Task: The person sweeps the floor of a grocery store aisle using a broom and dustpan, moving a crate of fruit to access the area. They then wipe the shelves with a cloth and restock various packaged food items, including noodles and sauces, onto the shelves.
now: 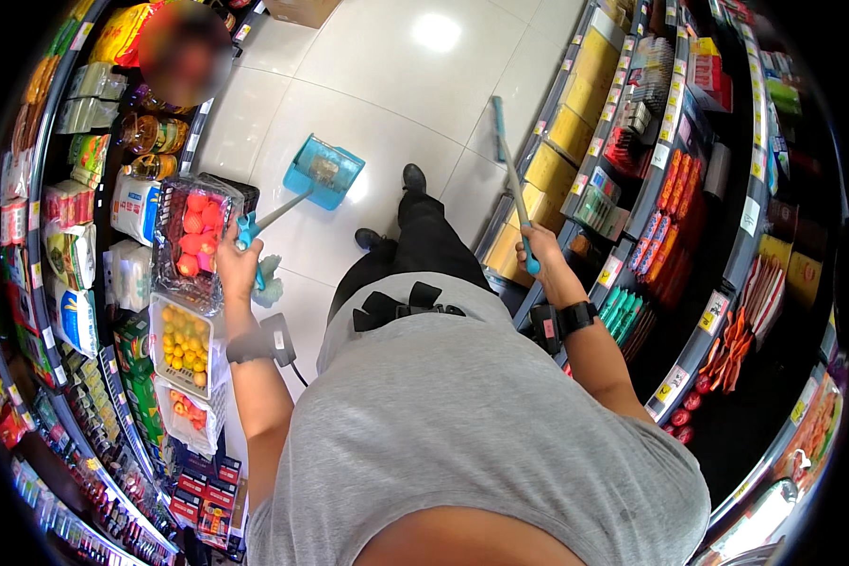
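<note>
My left hand (239,256) is closed around the blue grip of a long-handled dustpan. The blue dustpan (325,171) rests on the tiled floor, with some debris visible inside. My right hand (540,247) grips the blue end of a broom handle. The broom (499,127) reaches away to the foot of the right shelving, its narrow blue head standing on or just over the floor; which of the two cannot be told.
Shelving with yellow boxes (569,134) lines the right side. At left stand a crate of red-wrapped fruit (200,230), a white basket of yellow fruit (184,343) and oil bottles (154,134). A person with a blurred head is at upper left. A cardboard box (301,10) sits ahead.
</note>
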A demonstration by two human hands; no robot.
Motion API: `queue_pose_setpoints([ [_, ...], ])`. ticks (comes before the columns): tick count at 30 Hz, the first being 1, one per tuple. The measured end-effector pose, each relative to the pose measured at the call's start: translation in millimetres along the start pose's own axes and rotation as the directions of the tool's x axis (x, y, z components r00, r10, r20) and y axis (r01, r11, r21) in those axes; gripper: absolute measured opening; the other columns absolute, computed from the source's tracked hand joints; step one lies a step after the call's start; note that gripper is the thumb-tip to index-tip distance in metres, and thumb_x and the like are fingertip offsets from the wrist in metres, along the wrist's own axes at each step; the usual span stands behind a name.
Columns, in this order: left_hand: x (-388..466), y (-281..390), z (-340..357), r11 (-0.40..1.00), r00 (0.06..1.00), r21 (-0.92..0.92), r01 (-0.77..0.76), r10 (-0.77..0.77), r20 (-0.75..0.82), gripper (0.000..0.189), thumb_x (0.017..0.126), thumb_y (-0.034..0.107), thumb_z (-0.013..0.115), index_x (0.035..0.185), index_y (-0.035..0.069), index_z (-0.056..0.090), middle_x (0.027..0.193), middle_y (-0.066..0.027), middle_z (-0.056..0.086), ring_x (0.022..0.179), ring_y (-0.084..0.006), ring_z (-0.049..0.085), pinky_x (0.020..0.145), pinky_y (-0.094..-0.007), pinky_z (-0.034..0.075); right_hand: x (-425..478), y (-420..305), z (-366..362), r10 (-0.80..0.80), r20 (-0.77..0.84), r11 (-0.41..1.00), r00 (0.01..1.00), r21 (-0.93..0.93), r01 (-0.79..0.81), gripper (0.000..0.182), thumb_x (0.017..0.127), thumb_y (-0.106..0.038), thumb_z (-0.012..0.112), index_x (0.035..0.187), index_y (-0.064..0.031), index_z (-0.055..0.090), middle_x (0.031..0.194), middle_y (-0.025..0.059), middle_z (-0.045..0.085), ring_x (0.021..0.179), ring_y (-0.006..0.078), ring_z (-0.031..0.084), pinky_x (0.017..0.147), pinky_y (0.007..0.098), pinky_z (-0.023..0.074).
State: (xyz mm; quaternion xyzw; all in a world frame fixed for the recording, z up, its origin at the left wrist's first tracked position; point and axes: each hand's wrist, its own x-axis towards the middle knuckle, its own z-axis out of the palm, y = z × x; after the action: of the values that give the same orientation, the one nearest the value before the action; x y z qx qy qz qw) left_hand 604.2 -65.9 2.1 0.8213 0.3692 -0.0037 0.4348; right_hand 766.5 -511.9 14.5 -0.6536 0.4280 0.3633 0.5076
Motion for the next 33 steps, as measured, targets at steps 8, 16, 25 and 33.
queue_pose_setpoints([
  [8, 14, 17, 7, 0.999, 0.998, 0.036, -0.034, 0.032, 0.059, 0.052, 0.061, 0.007, 0.056, 0.112, -0.002, 0.050, 0.091, -0.0132, 0.061, 0.082, -0.0193, 0.058, 0.078, -0.0279, 0.042, 54, 18, 28, 0.187, 0.054, 0.968, 0.981, 0.162, -0.193, 0.010, 0.082, -0.013, 0.043, 0.090, -0.0072, 0.039, 0.057, 0.0074, 0.042, 0.041, 0.0175, 0.042, 0.034, 0.0306, 0.0330],
  [16, 24, 22, 17, 0.996, 0.999, 0.091, 0.003, -0.008, 0.051, 0.051, 0.062, 0.009, 0.057, 0.112, -0.001, 0.051, 0.091, -0.0140, 0.061, 0.081, -0.0183, 0.057, 0.077, -0.0270, 0.042, 13, 22, 60, 0.036, 0.193, 0.991, 0.980, -0.131, -0.010, 0.011, 0.081, -0.009, 0.047, 0.089, -0.0031, 0.043, 0.060, 0.0072, 0.043, 0.044, 0.0160, 0.044, 0.034, 0.0283, 0.0378],
  [25, 60, -13, 22, 0.987, 0.987, 0.016, -0.160, 0.159, 0.015, 0.052, 0.064, 0.008, 0.058, 0.114, -0.002, 0.049, 0.090, -0.0125, 0.059, 0.079, -0.0201, 0.056, 0.074, -0.0283, 0.043, -3, 0, 95, 0.174, 0.434, 0.944, 0.884, -0.329, -0.024, 0.046, 0.081, -0.015, 0.051, 0.123, -0.0091, 0.037, 0.062, 0.0072, 0.048, 0.040, 0.0143, 0.045, 0.034, 0.0268, 0.0378],
  [33, 43, 32, 1, 0.990, 1.000, 0.138, 0.022, -0.021, -0.003, 0.053, 0.061, 0.011, 0.060, 0.113, 0.004, 0.051, 0.084, -0.0144, 0.061, 0.078, -0.0221, 0.059, 0.073, -0.0308, 0.044, -18, -44, 93, 0.059, 0.541, 0.859, 0.839, -0.455, 0.233, 0.041, 0.081, -0.015, 0.049, 0.121, -0.0083, 0.042, 0.056, 0.0034, 0.045, 0.038, 0.0114, 0.042, 0.033, 0.0256, 0.0360],
])
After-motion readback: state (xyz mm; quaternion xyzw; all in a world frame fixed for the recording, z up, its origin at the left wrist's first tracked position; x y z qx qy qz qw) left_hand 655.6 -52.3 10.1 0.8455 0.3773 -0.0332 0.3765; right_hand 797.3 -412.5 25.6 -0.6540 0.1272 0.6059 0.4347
